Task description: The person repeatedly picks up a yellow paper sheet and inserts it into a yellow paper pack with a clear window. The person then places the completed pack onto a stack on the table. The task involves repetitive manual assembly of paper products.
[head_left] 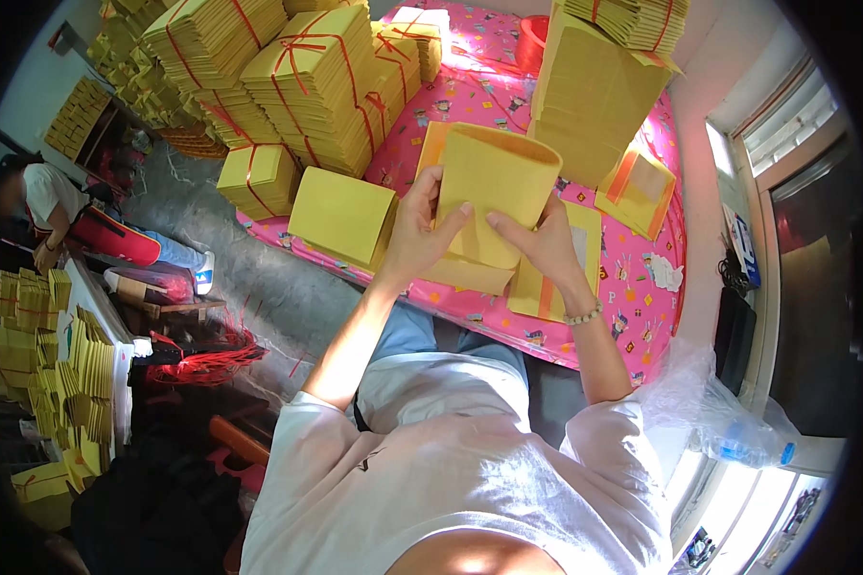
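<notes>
Above a table with a pink patterned cover (537,335), I hold a bent yellow paper envelope (499,177) in both hands. Its far end curls over in a loop; whether it is one layer or several I cannot tell. My left hand (417,230) grips its left edge, with the thumb across the front. On the right side, my right hand (551,244) closes round it, thumb on the front too. Just under my hands lie more yellow envelopes. One flat envelope (590,235) with an orange strip shows beside my right wrist.
A low pile of yellow envelopes (340,216) sits left of my hands, with tall red-tied bundles (302,86) behind. Another tall stack (590,105) and an envelope (638,192) stand at right. A red tub (532,43) is farther back. A person (62,201) bends at a side table.
</notes>
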A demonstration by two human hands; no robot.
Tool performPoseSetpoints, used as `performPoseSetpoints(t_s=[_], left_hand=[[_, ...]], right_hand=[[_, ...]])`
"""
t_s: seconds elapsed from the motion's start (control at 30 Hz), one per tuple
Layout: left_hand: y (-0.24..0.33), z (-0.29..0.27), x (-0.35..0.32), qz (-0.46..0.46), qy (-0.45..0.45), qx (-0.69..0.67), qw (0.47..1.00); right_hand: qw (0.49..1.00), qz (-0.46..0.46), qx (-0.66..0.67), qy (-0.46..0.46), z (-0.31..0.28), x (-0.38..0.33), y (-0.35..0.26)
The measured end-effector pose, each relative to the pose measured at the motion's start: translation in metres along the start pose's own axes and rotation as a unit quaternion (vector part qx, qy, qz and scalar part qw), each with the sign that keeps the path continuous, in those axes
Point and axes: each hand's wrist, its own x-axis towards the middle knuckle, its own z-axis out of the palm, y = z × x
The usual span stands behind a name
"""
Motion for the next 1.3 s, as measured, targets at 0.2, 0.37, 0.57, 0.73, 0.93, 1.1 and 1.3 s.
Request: performPoseSetpoints(t_s=[0.2,0.37,0.57,0.73,0.93,1.1,1.3], left_hand=[[0.028,0.008,0.003,-0.118,-0.008,-0.090,0.989],[0.022,0.001,0.007,-0.217,-0.003,-0.116,0.969],[0.011,0.003,0.009,-0.216,0.005,-0.136,0.967],[0.006,0.003,0.009,-0.242,0.027,-0.133,0.961],[0.010,0.005,0.008,-0.237,0.028,-0.120,0.964],[0.012,0.007,0.007,-0.228,0.025,-0.123,0.966],[0.022,0.012,0.001,-0.235,0.042,-0.124,0.963]], right_hand=[[0.998,0.040,0.030,0.047,0.002,0.001,0.001],[0.987,0.112,0.116,0.019,0.000,0.001,-0.003],[0.973,0.156,0.171,0.021,-0.001,0.000,-0.005],[0.973,0.169,0.158,0.024,-0.001,0.000,-0.002],[0.974,0.160,0.155,0.030,0.000,-0.002,0.000],[0.981,0.130,0.141,0.026,0.000,-0.002,0.004],[0.996,0.061,0.031,0.064,0.007,-0.011,0.000]])
